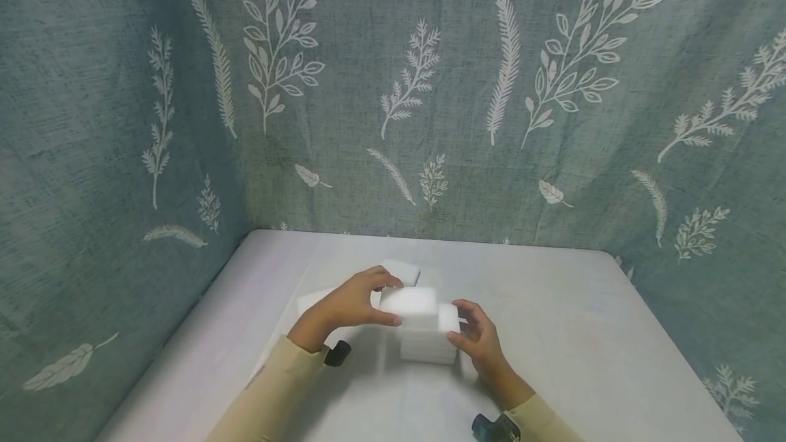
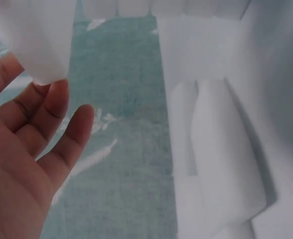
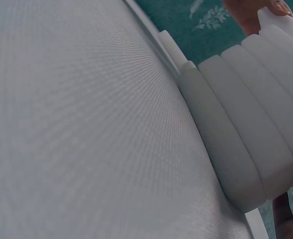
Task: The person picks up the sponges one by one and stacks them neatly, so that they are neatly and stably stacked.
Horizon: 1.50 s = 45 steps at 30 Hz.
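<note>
The left hand (image 1: 353, 300) is clamped on the block (image 1: 410, 302): its thumb bears on the near side and its fingers on the far side, at the block's left end. In the left wrist view, the outer fingers stand spread and bent below the block. The right hand (image 1: 482, 337) is clamped on the stack (image 1: 428, 348) at its upper right end, with the thumb at the near corner and the fingers bent round the far side.

The block is white, with rounded edges. It is held level with the top of the stack or slightly above it, toward the left side, and covers part of the stack in the head view. Whether block and stack touch cannot be told.

The stack consists of several white blocks laid flat one on another, standing on the table (image 1: 540, 340). The right wrist view shows the seams between layers; the layer edges are not fully flush.

Outward from the stack, a rear block (image 1: 402, 271) lies behind the left fingertips. A side block (image 1: 312, 301) lies beyond the left hand and is partly hidden by it. Both are white.

A dark unit is worn at each wrist: left unit (image 1: 338, 353), right unit (image 1: 491, 428). Both sleeves (image 1: 270, 394) are beige. The table top is white. A green curtain (image 1: 454, 169) with white leaf prints encloses the table at the rear and sides.
</note>
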Available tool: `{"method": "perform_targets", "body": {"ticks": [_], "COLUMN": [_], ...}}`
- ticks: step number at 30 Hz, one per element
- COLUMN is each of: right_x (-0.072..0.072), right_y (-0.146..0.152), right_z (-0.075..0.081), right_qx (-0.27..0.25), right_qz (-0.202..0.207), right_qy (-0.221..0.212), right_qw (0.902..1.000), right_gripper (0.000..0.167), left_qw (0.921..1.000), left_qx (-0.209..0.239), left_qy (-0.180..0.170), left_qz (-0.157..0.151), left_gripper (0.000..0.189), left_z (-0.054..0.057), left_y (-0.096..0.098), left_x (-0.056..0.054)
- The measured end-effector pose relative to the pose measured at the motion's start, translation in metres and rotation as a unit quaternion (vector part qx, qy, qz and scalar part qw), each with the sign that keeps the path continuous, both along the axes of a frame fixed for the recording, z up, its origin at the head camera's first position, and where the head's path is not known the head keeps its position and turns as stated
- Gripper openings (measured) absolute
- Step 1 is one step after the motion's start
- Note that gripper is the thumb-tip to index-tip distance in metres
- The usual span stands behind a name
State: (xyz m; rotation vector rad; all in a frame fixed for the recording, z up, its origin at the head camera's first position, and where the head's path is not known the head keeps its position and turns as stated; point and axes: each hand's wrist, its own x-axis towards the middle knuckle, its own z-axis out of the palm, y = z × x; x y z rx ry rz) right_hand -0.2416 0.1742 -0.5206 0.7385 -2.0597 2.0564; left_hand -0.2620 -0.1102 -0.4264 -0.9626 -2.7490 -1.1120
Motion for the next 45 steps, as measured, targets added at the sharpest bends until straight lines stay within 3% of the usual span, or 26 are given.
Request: {"method": "perform_targets", "body": {"ticks": [11,18,26,31,45], "right_x": [0.0,-0.001,0.0,-0.001,-0.003], "right_y": [0.0,0.001,0.002,0.001,0.001], "right_z": [-0.002,-0.003,-0.001,-0.002,-0.002], "right_qx": [0.019,0.009,0.018,0.032,0.01], "right_qz": [-0.014,0.0,-0.005,-0.006,0.005], "right_qy": [-0.01,-0.005,-0.008,-0.003,-0.005], "right_qw": [0.9997,0.9999,0.9998,0.9995,0.9999], "right_gripper": [0.05,0.05,0.052,0.053,0.052], "left_qw": [0.9999,0.9999,0.9995,0.9994,0.9989], "left_qx": [0.003,-0.006,-0.01,-0.02,-0.036], "left_qy": [-0.001,-0.01,-0.002,-0.003,0.019], "left_qz": [-0.013,-0.008,-0.031,-0.028,-0.025], "left_gripper": [0.059,0.061,0.059,0.06,0.064], "left_z": [-0.002,-0.003,-0.002,-0.005,-0.005], "left_y": [0.016,0.024,0.032,0.034,0.038], "left_x": [-0.003,-0.004,-0.004,-0.004,-0.003]}}
